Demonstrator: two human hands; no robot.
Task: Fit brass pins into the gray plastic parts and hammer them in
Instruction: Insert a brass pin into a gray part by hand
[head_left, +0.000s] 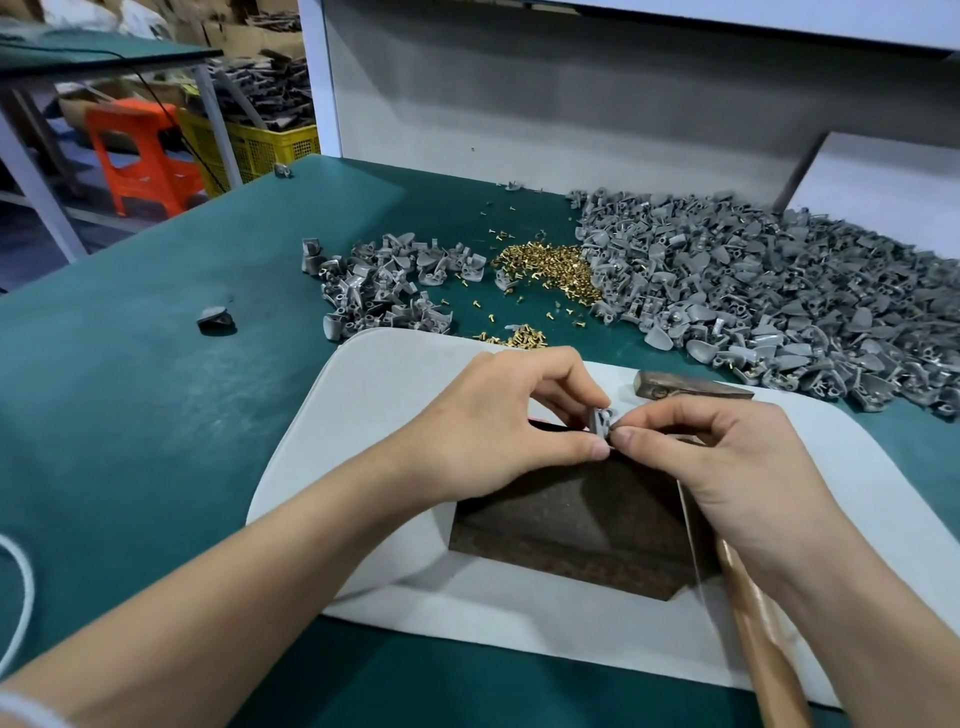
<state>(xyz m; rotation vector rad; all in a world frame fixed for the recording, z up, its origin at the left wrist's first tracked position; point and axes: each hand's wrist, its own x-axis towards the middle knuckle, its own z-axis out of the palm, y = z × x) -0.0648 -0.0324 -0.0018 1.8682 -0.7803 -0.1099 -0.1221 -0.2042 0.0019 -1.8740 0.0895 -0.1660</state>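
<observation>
Green-topped workbench (156, 415), cluttered storeroom behind

Green-topped workbench (156, 415) is filling the foreground, butting against a white back panel (519, 104), with a white shelf (779, 13) overhanging and shading the panel's upper part. Off to the left, a second table (104, 57) on white legs is standing apart from the bench. Under and behind it, an orange plastic stool (145, 156) and a yellow crate (270, 140) are sitting side by side, cardboard boxes (244, 31) piling up beyond.
</observation>
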